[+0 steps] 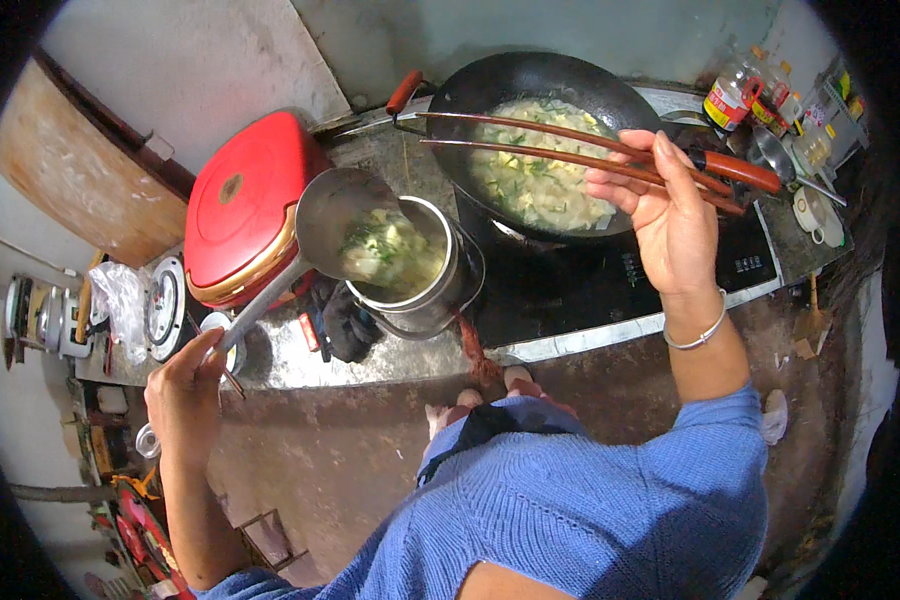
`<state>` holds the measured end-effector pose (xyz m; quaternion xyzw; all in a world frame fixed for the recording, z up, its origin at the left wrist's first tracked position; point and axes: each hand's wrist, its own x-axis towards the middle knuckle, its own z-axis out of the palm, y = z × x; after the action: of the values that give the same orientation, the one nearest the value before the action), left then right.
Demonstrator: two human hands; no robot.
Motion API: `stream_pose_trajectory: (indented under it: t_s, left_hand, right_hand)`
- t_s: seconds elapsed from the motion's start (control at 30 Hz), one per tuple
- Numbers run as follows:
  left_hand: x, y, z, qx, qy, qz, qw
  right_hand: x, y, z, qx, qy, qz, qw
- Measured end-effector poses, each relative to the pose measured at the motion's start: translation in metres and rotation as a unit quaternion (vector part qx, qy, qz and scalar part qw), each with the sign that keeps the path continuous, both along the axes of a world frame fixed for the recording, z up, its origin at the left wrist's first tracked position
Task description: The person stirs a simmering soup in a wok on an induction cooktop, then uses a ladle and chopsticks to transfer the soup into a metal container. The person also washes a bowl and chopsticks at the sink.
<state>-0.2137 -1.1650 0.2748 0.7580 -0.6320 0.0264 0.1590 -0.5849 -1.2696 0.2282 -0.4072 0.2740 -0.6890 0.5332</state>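
Note:
My left hand [185, 390] grips the long handle of a metal ladle [322, 217]. The ladle's bowl is tipped over the rim of a metal pail [420, 307], and soup with greens and pale pieces [394, 259] shows at its lip and inside the pail. In my right hand [671, 217] is a pair of long wooden chopsticks [547, 139], pointing left across a black wok [465, 90]. Pale soup with chopped greens and yellow bits [540, 172] fills the wok's bottom. My right hand is above the wok's right rim, near its orange handle [742, 171].
A red-lidded appliance [259, 195] stands left of the pail, with dark gloves [349, 322] in front. The wok sits on a black glass cooktop [570, 285]. Sauce bottles [727, 97] and a second ladle [772, 154] are at right. A round lid [166, 307] is at left.

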Motion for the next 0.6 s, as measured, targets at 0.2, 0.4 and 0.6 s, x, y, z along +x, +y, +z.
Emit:
stream_pose_trajectory:
  t_s: [0.2, 0.4, 0.6]
  left_hand:
    - [-0.007, 0.003, 0.009, -0.123, -0.219, -0.139, 0.958]
    - [-0.009, -0.014, 0.012, -0.087, 0.089, -0.100, 0.987]
    - [-0.046, -0.066, 0.005, -0.019, 0.183, -0.140, 0.973]
  right_hand:
    - [-0.033, -0.005, -0.003, -0.005, 0.060, -0.062, 0.996]
    - [-0.084, -0.014, -0.005, 0.045, 0.207, -0.128, 0.969]
    - [-0.118, -0.025, -0.003, 0.093, 0.292, -0.131, 0.943]
